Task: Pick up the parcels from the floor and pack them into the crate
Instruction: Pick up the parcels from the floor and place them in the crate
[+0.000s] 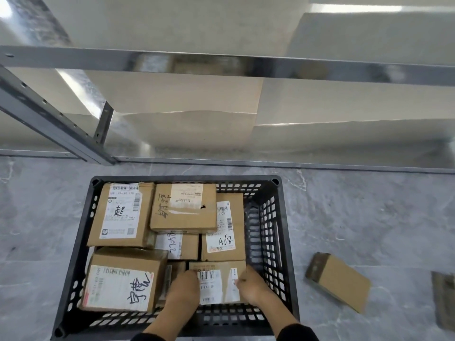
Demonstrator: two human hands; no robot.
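Observation:
A black plastic crate (pixel 270 217) stands on the grey floor and holds several brown cardboard parcels with white labels. Both my hands reach into its near right part. My left hand (pixel 183 292) grips the left side of a small labelled parcel (pixel 216 281), and my right hand (pixel 251 285) grips its right side. The parcel lies low in the crate, just in front of the parcel marked A68 (pixel 222 230). A large parcel (pixel 123 279) fills the near left corner. On the floor to the right of the crate lies a flat brown parcel (pixel 338 280).
Another brown parcel (pixel 445 299) shows at the right edge, partly cut off. Behind the crate runs a metal shelving rack (pixel 221 62) with a low rail (pixel 270 163) near the floor. Grey marble floor (pixel 369 217) surrounds the crate.

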